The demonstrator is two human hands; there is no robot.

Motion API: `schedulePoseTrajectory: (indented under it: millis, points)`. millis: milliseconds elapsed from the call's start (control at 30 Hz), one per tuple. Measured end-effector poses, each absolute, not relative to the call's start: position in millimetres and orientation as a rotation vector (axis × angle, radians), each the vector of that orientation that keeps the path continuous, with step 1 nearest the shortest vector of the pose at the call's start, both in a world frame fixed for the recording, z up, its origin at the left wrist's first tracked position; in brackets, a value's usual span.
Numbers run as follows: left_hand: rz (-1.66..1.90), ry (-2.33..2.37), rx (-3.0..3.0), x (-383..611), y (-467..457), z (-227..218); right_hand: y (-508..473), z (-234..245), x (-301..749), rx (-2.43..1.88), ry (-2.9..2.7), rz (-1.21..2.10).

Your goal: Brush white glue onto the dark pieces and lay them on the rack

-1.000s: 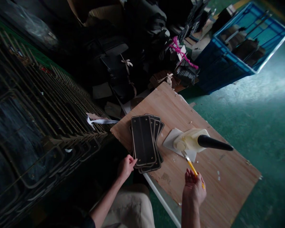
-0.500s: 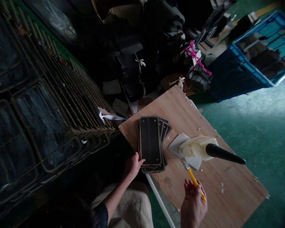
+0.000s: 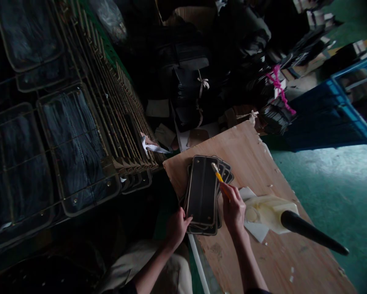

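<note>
- The left hand (image 3: 177,226) pinches the lower left corner of a black rectangular panel (image 3: 198,192) with rounded corners, a central seam and small metal studs; its thumb lies on top, while the fingertips beneath are hidden.
- That panel lies uppermost on a fanned stack of similar dark panels (image 3: 227,173) at the near left edge of a light brown wooden board (image 3: 241,151).
- The right hand (image 3: 234,208) is closed around a slim yellow-handled brush (image 3: 219,176), its pale-coated bristles at the panel's upper right edge; whether they touch cannot be told.
- Just right of this hand, a cream translucent plastic container (image 3: 270,212) lies partly over a flat white sheet (image 3: 258,232), with a long black tapered cone (image 3: 314,232) pointing out to the right.
- On the left stands a wire rack (image 3: 110,102) bearing dark panels with whitish streaks.
- Beyond the board are a black bundle tied with pale ribbon (image 3: 183,90), a bright pink tie (image 3: 278,83) on stacked pieces, and a blue plastic crate (image 3: 330,110) on the green floor (image 3: 354,179).
</note>
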State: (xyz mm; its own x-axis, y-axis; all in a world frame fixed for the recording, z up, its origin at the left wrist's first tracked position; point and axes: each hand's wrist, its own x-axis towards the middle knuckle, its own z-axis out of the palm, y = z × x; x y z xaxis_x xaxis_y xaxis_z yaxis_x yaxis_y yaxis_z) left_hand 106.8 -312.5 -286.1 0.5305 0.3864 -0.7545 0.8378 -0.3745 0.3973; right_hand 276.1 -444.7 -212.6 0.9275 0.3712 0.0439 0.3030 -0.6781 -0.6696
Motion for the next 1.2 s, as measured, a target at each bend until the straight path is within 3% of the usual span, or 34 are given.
schedulePoseTrajectory:
  millis: [800, 1200]
  points:
    - [-0.564, 0.875, 1.281, 102.6, -289.6, -289.5, -445.8, -233.6, 293.1, -2.601, -0.746, 0.184]
    - [-0.524, 0.892, 1.236, 100.8, -289.8, -290.1, -494.3, -189.4, 181.6, -2.490, -0.753, 0.762]
